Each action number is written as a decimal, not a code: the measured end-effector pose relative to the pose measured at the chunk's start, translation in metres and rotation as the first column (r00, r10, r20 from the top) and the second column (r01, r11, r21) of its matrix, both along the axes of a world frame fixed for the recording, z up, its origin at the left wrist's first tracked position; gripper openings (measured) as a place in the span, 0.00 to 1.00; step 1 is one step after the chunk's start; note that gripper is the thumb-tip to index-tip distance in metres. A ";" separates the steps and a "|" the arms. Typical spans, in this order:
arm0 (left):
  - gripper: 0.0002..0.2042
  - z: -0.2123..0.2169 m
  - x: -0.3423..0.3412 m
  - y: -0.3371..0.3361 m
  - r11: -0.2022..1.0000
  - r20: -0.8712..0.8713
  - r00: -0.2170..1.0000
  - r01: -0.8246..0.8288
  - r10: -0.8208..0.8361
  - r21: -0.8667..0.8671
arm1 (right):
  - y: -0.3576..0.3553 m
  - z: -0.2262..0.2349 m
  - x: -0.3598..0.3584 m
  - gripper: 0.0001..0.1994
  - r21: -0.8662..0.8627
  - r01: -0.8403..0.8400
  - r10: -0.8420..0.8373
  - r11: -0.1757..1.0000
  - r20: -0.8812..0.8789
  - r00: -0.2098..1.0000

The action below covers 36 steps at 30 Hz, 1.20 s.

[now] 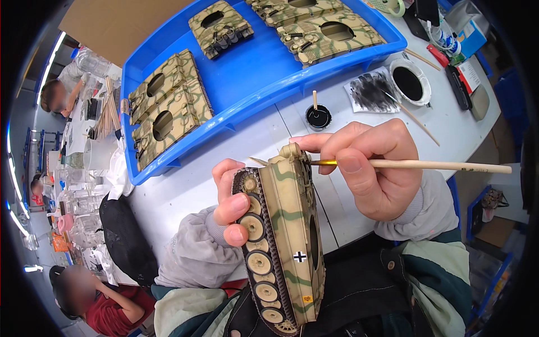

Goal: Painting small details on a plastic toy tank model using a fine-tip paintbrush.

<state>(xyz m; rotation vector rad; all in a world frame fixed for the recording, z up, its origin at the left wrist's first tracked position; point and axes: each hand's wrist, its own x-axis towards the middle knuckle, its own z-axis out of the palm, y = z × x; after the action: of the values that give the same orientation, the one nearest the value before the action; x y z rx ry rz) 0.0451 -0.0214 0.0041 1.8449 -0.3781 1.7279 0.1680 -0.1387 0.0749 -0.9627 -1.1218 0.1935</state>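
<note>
My left hand (230, 202) is wrapped round a model tank hull (283, 202), tan with green camouflage stripes, dark tracks and pale road wheels. The hull is tipped on end, its wheels facing left, and has no turret. Between the thumb and fingers of my right hand (376, 168) is a thin paintbrush (443, 165) with a pale wooden handle and a yellow ferrule. Its tip meets the hull's upper end, where the bristles are hidden. Beyond my hands stands a small round pot of black paint (318, 117) with a stick in it.
A blue tray (236, 106) holds several more camouflaged hulls (337, 33). To the right lie a black-smeared cloth (371, 92), a second brush (415, 121) and a white tub of black paint (409, 83). A black bag (126, 241) lies left; other people sit farther left.
</note>
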 end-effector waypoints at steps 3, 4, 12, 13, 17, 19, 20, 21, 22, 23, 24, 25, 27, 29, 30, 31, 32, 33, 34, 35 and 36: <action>0.24 0.002 0.000 -0.001 0.998 -0.012 1.000 -0.020 0.019 -0.061 | 0.000 -0.002 0.001 0.05 0.020 0.009 -0.009 1.000 0.021 1.000; 0.24 0.002 -0.001 0.000 1.000 -0.035 0.999 -0.004 0.004 -0.019 | -0.001 -0.003 0.001 0.05 0.008 0.009 -0.009 1.000 0.029 1.000; 0.23 0.015 -0.013 0.013 0.995 -0.197 0.977 0.093 -0.085 0.034 | -0.001 -0.003 0.002 0.05 0.008 -0.005 0.005 1.000 0.061 0.998; 0.23 0.016 -0.016 0.018 0.979 -0.300 0.945 0.171 -0.130 0.113 | -0.003 -0.003 0.003 0.05 -0.009 -0.027 0.028 1.000 0.053 0.998; 0.23 0.016 -0.002 -0.004 0.998 -0.128 0.991 0.031 -0.038 -0.056 | -0.007 0.003 0.003 0.05 -0.093 -0.085 0.090 0.992 0.055 0.994; 0.24 0.015 0.002 -0.006 0.997 -0.077 0.997 -0.029 0.023 -0.074 | -0.008 0.005 0.006 0.05 -0.110 -0.117 0.124 0.987 0.065 0.990; 0.24 0.012 0.002 -0.003 0.997 -0.078 0.997 -0.030 0.024 -0.073 | -0.009 0.006 0.007 0.05 -0.126 -0.153 0.163 0.980 0.073 0.984; 0.24 0.006 0.002 0.002 1.000 -0.035 0.999 0.000 0.000 -0.009 | -0.009 0.006 0.007 0.05 -0.126 -0.154 0.164 0.980 0.073 0.984; 0.24 0.002 0.001 0.007 0.998 0.005 1.000 0.027 -0.027 0.057 | -0.010 0.007 0.008 0.06 -0.150 -0.128 0.144 0.980 0.101 0.984; 0.24 0.003 0.000 0.010 0.998 0.005 1.000 0.029 -0.029 0.056 | -0.010 0.007 0.008 0.07 -0.175 -0.098 0.121 0.980 0.130 0.984; 0.23 0.003 -0.002 0.014 0.992 -0.029 0.995 0.093 -0.091 0.087 | -0.008 0.004 0.006 0.07 -0.176 -0.096 0.120 0.980 0.129 0.984; 0.23 0.003 -0.002 0.015 0.981 -0.064 0.986 0.158 -0.151 0.115 | -0.003 0.000 0.003 0.05 -0.063 -0.062 0.067 0.996 0.072 0.995; 0.22 0.003 -0.003 0.008 0.993 -0.063 0.994 0.092 -0.088 0.078 | -0.002 -0.001 0.002 0.05 0.050 -0.027 0.027 0.998 0.008 1.000; 0.22 0.004 -0.005 0.005 0.999 -0.064 0.998 0.029 -0.026 0.041 | -0.008 0.005 0.009 0.09 -0.127 -0.179 0.193 0.976 0.102 0.976; 0.22 0.004 -0.006 0.005 0.999 -0.086 0.995 0.044 -0.041 0.025 | -0.008 0.004 0.008 0.09 -0.127 -0.180 0.193 0.976 0.101 0.976; 0.22 0.005 -0.007 0.006 0.998 -0.107 0.993 0.058 -0.057 0.008 | -0.007 0.002 0.007 0.10 -0.101 -0.168 0.177 0.981 0.092 0.980; 0.22 0.003 -0.004 0.005 0.998 -0.107 0.993 0.059 -0.057 0.008 | -0.007 0.001 0.005 0.10 -0.076 -0.155 0.162 0.985 0.083 0.983; 0.22 0.000 0.000 0.005 0.999 -0.022 0.998 0.054 -0.053 0.009 | -0.004 -0.002 0.004 0.10 -0.076 -0.155 0.161 0.985 0.084 0.983; 0.23 -0.001 0.003 0.004 0.999 0.062 0.997 0.048 -0.049 0.011 | -0.001 -0.004 0.002 0.06 -0.025 -0.101 0.103 0.995 0.087 0.991; 0.23 -0.001 0.003 0.003 0.999 0.061 0.997 0.048 -0.049 0.010 | 0.000 -0.006 0.002 0.06 0.026 -0.047 0.045 0.999 0.086 0.995; 0.23 0.000 0.003 0.001 0.999 0.047 0.998 0.045 -0.044 -0.028 | 0.000 -0.006 0.002 0.06 0.025 -0.047 0.045 0.999 0.085 0.995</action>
<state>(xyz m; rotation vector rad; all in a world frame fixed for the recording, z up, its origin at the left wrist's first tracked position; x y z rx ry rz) 0.0482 -0.0207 0.0044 1.7657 -0.4078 1.7394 0.1701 -0.1382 0.0689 -0.9281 -1.2221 0.1758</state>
